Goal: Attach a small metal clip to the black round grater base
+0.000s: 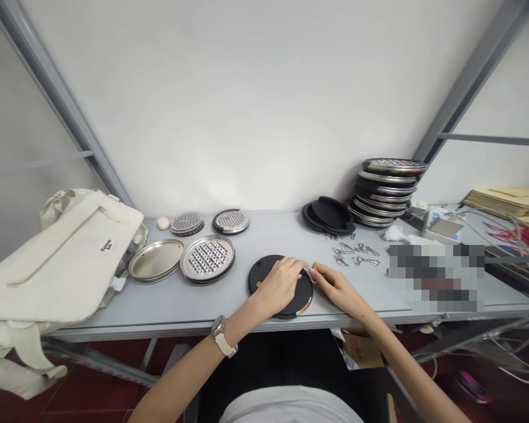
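Observation:
A round black disc (pixel 264 274) with a shiny rim lies on the grey table (pixel 229 305) near its front edge. My left hand (pixel 282 283) rests on top of the disc, fingers curled toward its right edge. My right hand (pixel 335 286) meets it there, and the fingertips of both hands pinch a small metal clip (pixel 310 271) at the disc's edge. A wristwatch (pixel 223 336) is on my left wrist. Several loose metal clips (pixel 355 254) lie just behind my right hand.
Perforated metal discs (pixel 207 258) and a plain metal plate (pixel 156 259) sit at left, beside a cream bag (pixel 57 258). Black lids (pixel 328 215) and a tall stack of discs (pixel 385 191) stand at the back right. Papers and cables (pixel 511 229) crowd the far right.

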### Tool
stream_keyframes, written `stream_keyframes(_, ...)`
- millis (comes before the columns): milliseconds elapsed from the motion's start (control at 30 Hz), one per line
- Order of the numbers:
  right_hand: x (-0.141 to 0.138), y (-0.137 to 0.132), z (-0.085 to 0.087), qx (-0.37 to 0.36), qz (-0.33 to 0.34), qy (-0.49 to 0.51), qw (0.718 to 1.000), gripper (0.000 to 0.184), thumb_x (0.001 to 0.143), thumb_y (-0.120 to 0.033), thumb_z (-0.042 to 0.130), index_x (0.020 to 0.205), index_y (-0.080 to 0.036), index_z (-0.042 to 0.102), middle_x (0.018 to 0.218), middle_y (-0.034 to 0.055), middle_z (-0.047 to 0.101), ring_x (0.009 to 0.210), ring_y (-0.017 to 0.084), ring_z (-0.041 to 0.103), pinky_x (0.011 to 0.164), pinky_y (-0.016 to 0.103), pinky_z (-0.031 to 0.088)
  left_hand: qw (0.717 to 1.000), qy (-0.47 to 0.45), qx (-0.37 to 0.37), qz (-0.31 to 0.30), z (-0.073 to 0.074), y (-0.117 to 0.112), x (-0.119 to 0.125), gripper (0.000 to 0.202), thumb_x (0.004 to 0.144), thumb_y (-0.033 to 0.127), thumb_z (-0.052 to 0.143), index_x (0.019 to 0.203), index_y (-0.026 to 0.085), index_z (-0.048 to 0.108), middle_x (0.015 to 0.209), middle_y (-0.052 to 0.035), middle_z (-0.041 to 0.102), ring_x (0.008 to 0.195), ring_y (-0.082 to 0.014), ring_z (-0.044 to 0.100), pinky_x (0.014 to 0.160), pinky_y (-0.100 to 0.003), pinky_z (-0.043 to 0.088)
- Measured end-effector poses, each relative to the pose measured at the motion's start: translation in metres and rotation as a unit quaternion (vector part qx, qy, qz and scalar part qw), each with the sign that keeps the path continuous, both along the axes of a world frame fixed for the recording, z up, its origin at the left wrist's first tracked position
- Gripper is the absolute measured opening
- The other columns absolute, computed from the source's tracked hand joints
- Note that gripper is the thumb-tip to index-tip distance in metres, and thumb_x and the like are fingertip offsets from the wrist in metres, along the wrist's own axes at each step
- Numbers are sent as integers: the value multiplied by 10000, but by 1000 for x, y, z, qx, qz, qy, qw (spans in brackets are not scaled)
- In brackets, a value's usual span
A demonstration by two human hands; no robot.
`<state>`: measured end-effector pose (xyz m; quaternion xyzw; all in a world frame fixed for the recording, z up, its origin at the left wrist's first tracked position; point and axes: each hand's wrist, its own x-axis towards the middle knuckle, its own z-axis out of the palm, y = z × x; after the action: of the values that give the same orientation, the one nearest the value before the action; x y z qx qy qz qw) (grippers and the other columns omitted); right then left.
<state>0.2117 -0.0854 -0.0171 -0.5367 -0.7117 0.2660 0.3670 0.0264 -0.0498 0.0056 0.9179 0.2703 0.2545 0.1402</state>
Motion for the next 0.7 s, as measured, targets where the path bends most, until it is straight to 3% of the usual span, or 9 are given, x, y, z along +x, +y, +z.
stream_keyframes(700, 0, 0, -6, -7, 16, -4, 1000, 302, 946, -393, 412, 703, -218, 370, 615, -62, 315, 587, 125, 327, 556, 246, 292, 1000, -18, 3, -10, 2, -1, -1, 296, 927, 43, 358, 1125, 175, 534, 1083, -55, 611, 1003, -194, 536, 898, -337, 430)
